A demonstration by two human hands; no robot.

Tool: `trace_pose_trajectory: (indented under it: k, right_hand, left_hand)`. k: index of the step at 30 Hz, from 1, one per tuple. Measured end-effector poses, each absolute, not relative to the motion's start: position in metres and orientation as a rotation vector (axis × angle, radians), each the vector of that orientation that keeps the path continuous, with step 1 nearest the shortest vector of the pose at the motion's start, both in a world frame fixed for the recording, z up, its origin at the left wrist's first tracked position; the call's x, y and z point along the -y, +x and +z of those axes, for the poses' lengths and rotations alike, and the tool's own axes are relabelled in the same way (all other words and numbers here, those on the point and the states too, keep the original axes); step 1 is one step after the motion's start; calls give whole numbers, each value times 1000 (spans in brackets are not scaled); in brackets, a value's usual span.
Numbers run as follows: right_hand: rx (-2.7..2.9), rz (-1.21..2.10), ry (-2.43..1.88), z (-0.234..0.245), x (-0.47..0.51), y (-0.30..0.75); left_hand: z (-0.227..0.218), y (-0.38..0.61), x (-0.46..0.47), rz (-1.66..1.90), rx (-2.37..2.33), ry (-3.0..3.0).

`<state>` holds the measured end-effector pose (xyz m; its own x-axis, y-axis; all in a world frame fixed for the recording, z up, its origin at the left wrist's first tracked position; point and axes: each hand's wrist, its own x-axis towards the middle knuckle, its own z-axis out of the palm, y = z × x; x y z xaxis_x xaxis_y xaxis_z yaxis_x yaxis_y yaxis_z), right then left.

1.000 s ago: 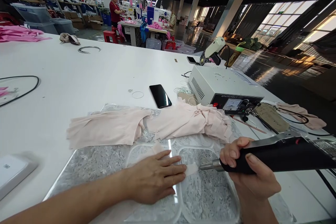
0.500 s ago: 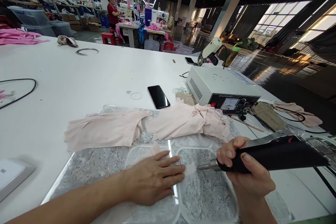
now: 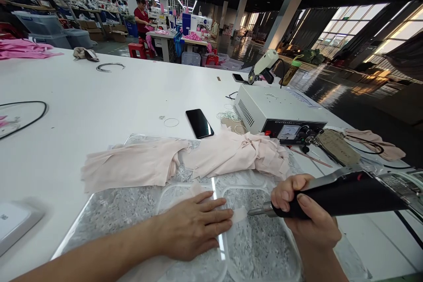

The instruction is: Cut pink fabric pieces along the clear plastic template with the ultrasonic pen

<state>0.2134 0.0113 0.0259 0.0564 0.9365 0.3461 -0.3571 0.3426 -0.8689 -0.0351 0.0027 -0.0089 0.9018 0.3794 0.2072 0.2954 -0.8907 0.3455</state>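
My left hand (image 3: pixel 194 227) lies flat with its fingers stretched out. It presses a thin, pale pink strip of fabric (image 3: pixel 239 214) onto a grey marbled board (image 3: pixel 257 246) with a clear, ridged cover. The end of the strip sticks out past my fingertips. My right hand (image 3: pixel 307 211) is closed around a black-handled tool with a metal tip (image 3: pixel 343 194), held nearly level. Its tip meets or nearly meets the strip's end; exact contact cannot be made out. Behind my hands, two piles of pale pink fabric pieces (image 3: pixel 132 163) rest on the board's far side.
A grey control box (image 3: pixel 277 101) with a dial stands at the right, a hand-held device (image 3: pixel 264 66) behind it. A black phone (image 3: pixel 199 123) lies beyond the fabric. Cables and a taped block (image 3: pixel 339 145) are at right, a white box (image 3: pixel 18 222) at left. People work farther back.
My right hand and the tool have shifted very slightly left. My left hand stays in place on the strip.
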Motion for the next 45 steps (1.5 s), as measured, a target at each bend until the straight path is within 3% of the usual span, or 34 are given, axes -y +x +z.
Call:
trace_pose_trajectory:
  k: [45]
  right_hand:
    - [1052, 1179, -576, 17, -7, 196]
  left_hand:
    - [-9, -34, -3, 270, -502, 2810]
